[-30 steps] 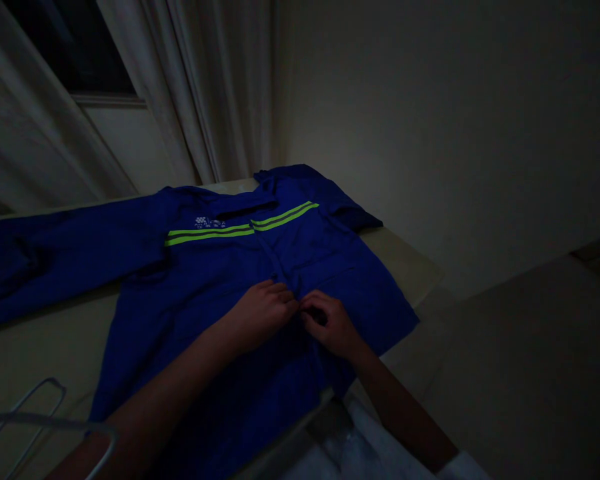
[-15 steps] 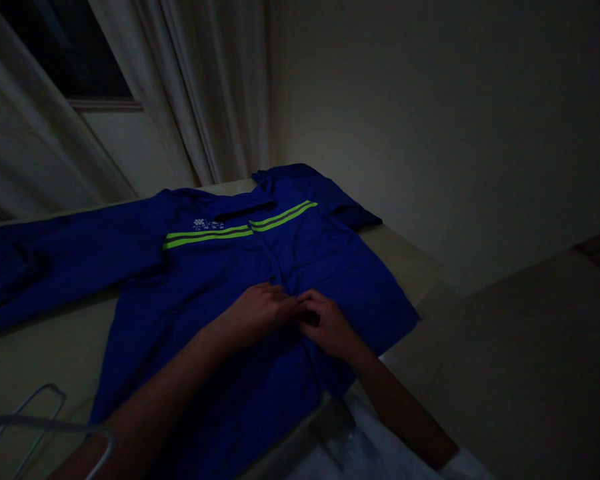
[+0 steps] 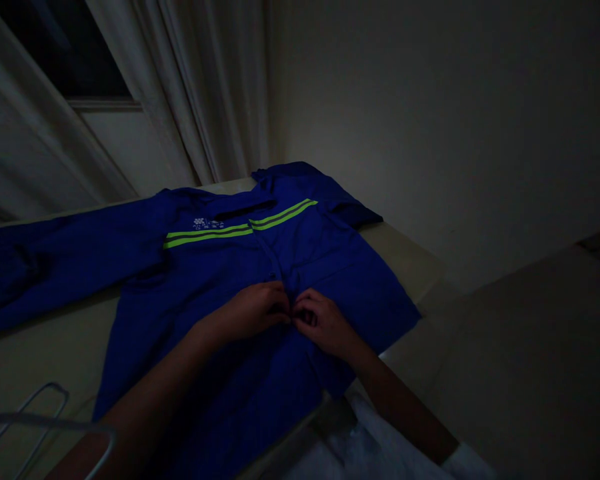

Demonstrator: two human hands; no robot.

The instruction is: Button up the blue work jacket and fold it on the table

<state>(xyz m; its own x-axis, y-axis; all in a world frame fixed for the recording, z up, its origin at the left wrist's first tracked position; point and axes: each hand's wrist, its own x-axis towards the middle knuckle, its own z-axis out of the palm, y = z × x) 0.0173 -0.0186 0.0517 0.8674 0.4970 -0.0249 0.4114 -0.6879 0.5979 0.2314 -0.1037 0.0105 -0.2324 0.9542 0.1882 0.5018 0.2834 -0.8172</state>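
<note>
A blue work jacket point(image 3: 190, 273) with bright yellow-green stripes across its chest lies spread out, its collar at the far side. White print shows on the chest near one stripe. At the middle of the front edge, my left hand point(image 3: 257, 308) is closed with its fingertips pinching the cloth. Facing it from the right, my right hand point(image 3: 325, 323) pinches the same front edge, finger and thumb bent together. The fingertips of both hands nearly meet. Whatever small part of the jacket lies between them is too dark to make out.
The jacket rests on a pale table point(image 3: 410, 260) whose right edge drops to the floor point(image 3: 520, 347). A wire clothes hanger point(image 3: 50, 421) is at the lower left. Curtains point(image 3: 220, 93) hang behind, and a plain wall point(image 3: 430, 133) stands at the right.
My left hand has drawn back slightly to the left, so a narrow gap shows between the hands. My right hand has barely shifted, and the jacket lies as before.
</note>
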